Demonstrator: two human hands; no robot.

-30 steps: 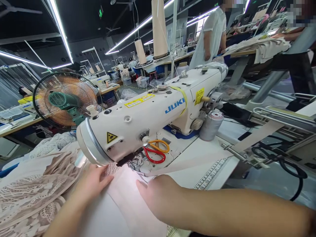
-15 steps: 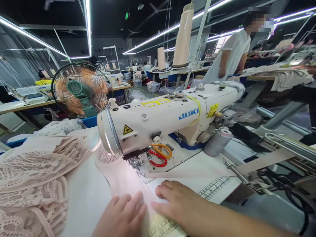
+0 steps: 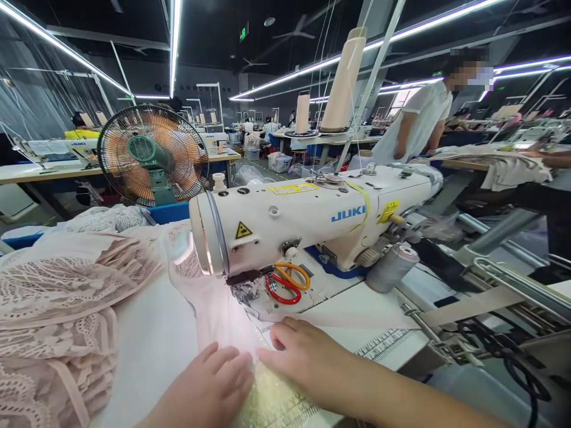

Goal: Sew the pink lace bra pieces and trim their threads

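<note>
A pale pink fabric piece (image 3: pixel 218 324) with a lace end runs over the white table under the head of a JUKI sewing machine (image 3: pixel 285 223). My left hand (image 3: pixel 212 383) is on the near end of this fabric, its fingers bent and closed on it. Close beside it, my right hand (image 3: pixel 303 359) has its thumb and curled fingers closed at the fabric's right edge; the fingertips are partly hidden. A pale elastic band (image 3: pixel 357 319) stretches from the right, past my right hand, to the needle area. Scissors with red and orange handles (image 3: pixel 288 285) lie on the machine bed.
Lace garment pieces (image 3: pixel 57 297) are heaped at the left. Printed rulers (image 3: pixel 386 345) mark the table. A grey thread cone (image 3: pixel 392 267) stands beside the machine, and a metal band feeder (image 3: pixel 446 333) is at the right. Behind are a fan (image 3: pixel 151 154) and a person (image 3: pixel 419 119).
My hands have shifted slightly left and are closer together on the fabric. The camera view has tilted up a little. The machine and scissors stay in place.
</note>
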